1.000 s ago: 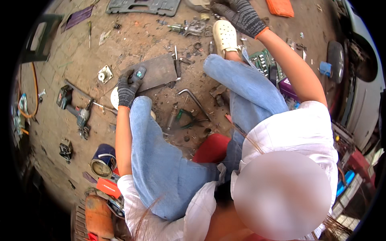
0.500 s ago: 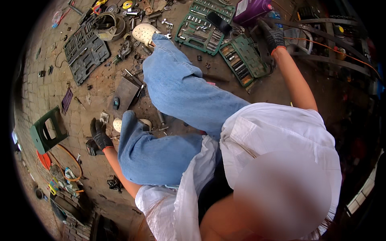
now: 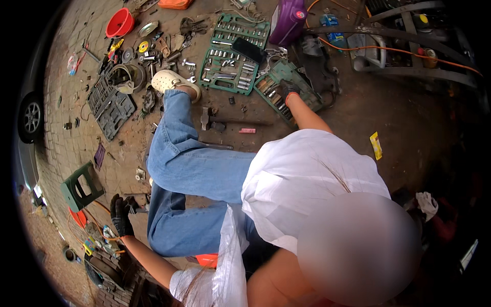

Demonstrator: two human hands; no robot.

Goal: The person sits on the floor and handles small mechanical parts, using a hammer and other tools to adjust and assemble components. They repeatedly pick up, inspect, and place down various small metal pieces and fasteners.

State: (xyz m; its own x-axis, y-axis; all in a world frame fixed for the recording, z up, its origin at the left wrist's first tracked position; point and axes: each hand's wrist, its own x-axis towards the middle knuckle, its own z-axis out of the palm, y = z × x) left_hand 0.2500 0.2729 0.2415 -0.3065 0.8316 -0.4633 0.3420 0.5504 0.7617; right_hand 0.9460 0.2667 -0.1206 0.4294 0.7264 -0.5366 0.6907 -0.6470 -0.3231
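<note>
My left hand (image 3: 121,217), in a dark glove, has its fingers apart beside a partly hidden dark tool (image 3: 135,207), near a green plastic stool (image 3: 76,192). My right hand (image 3: 287,90), also gloved, reaches into an open green case (image 3: 307,100) of long sockets or bits; its fingertips are too hidden to tell whether they grip one. Beside that case lies a larger socket set (image 3: 220,69) with a black phone (image 3: 248,49) on it. A hammer (image 3: 206,118) and a small pink item (image 3: 247,130) lie between the case and my bent legs.
A purple jug (image 3: 284,20), metal frames with an orange cord (image 3: 378,51), and a yellow packet (image 3: 375,145) are at the right. A grey tool case (image 3: 110,112), scattered parts and a red bowl (image 3: 119,23) lie at upper left; a parked car (image 3: 28,128) stands beyond.
My body and view have swung rightward. My right hand has moved from beside the purple jug down into the green case. My left hand stays out by the stool side.
</note>
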